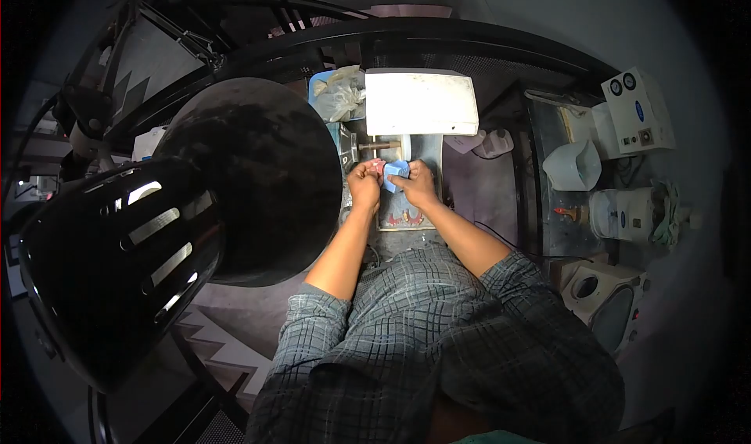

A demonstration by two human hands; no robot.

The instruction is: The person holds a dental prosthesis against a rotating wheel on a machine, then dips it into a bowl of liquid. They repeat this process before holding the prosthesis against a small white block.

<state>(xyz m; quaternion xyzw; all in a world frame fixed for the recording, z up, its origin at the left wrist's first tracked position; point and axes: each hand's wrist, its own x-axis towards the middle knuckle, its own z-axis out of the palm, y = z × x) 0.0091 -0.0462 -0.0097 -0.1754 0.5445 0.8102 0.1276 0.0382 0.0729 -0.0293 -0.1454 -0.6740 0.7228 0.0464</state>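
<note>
One curled right hand on a blue piece

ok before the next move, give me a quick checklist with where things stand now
1. Left hand has the red piece: ok, held at the fingertips
2. Right hand has the blue piece: ok, thumb on it
3. Gloves on: not ok, both hands bare
4. White disc stopped: cannot tell
5. Blue piece clear of the disc: cannot tell, they look close
6. Loose red pieces away from the hands: ok
</note>
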